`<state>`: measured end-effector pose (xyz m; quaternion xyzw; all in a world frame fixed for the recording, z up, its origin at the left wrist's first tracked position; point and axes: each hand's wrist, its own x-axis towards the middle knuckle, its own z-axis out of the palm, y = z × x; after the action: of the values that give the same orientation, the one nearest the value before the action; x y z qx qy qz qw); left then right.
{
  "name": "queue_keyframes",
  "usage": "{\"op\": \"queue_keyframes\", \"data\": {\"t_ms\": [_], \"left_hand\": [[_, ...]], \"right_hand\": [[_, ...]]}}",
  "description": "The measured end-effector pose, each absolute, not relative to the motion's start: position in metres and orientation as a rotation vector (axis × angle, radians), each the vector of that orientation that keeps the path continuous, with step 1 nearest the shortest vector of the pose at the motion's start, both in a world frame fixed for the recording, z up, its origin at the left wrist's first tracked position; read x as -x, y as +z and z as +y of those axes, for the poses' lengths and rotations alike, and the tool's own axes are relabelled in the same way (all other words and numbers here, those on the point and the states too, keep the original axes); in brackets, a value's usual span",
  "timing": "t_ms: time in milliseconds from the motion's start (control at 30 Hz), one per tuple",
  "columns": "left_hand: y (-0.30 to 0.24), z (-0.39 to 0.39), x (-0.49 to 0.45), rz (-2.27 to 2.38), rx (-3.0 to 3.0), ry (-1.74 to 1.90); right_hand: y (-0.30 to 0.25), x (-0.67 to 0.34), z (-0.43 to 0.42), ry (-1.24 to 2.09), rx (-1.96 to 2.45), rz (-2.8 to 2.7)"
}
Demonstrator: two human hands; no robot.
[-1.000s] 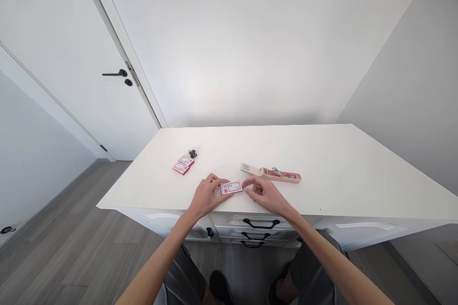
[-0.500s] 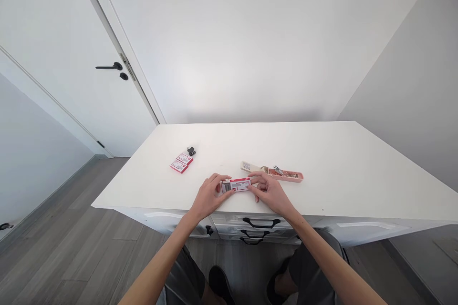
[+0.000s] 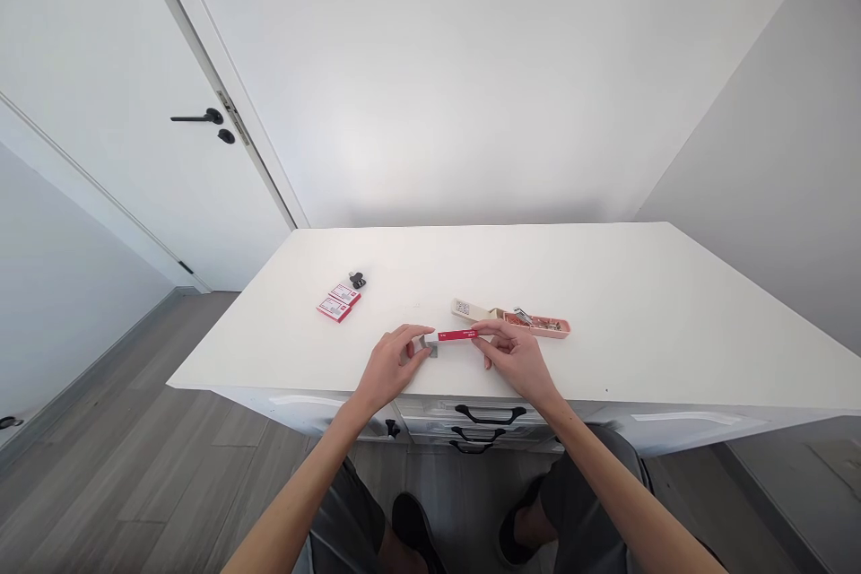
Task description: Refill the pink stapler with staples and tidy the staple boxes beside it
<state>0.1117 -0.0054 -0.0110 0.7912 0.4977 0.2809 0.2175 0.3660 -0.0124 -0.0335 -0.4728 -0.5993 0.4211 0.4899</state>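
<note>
A small red-and-white staple box (image 3: pixel 457 335) is held just above the tabletop with its red narrow side facing up. My right hand (image 3: pixel 515 354) pinches its right end between thumb and fingers. At the box's open left end, my left hand (image 3: pixel 396 360) is closed on grey staples (image 3: pixel 432 350), which show between and beside the fingertips. Behind my right hand lies an open long case, with a cream lid (image 3: pixel 469 309) and a pink tray (image 3: pixel 555 327) containing small metal pieces.
To the left on the white tabletop (image 3: pixel 673 314) lie two more red-and-white boxes (image 3: pixel 334 308) side by side. A small black object (image 3: pixel 357 280) sits just behind them. Drawers with black handles (image 3: pixel 490 415) are below the front edge, and a wall rises behind.
The staple box has been turned from its printed broad face to its red narrow side. Grey staples now show outside its left end, by my left fingers.
</note>
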Motion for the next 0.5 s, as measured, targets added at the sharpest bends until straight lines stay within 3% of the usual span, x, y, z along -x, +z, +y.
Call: {"op": "queue_keyframes", "data": {"t_ms": [500], "left_hand": [[-0.0074, -0.0047, -0.1121, 1.382, -1.976, 0.809]], "right_hand": [[-0.0326, -0.3685, -0.0100, 0.997, 1.173, -1.519]]}}
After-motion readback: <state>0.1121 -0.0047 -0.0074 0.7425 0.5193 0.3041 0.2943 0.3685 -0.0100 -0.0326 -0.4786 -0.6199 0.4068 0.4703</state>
